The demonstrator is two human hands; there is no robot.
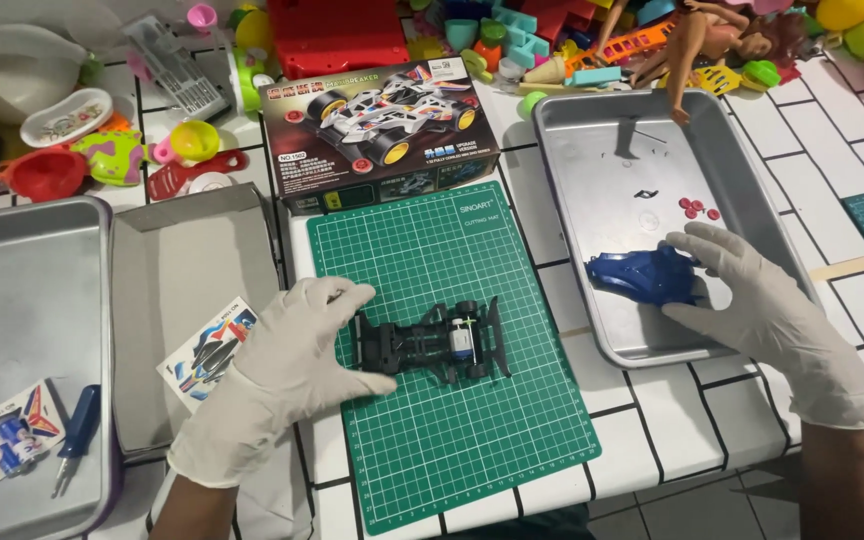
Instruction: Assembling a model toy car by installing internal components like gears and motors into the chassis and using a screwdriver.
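Both my hands wear white gloves. My left hand [287, 365] rests on the green cutting mat [452, 440], its fingers holding the left end of a black toy car chassis [432, 343] with a small motor in it. My right hand [752, 300] reaches into the metal tray [592, 130] on the right and grips a blue toy car body shell [642, 275]. Small red round parts [697, 210] and a few black bits lie in that same tray.
The toy car's box [382, 130] stands behind the mat. A grey box lid [187, 270] holds a sticker sheet [210, 350]. Another metal tray [22, 300] at left holds a blue screwdriver [77, 435] and stickers. Colourful toys crowd the back of the tiled table.
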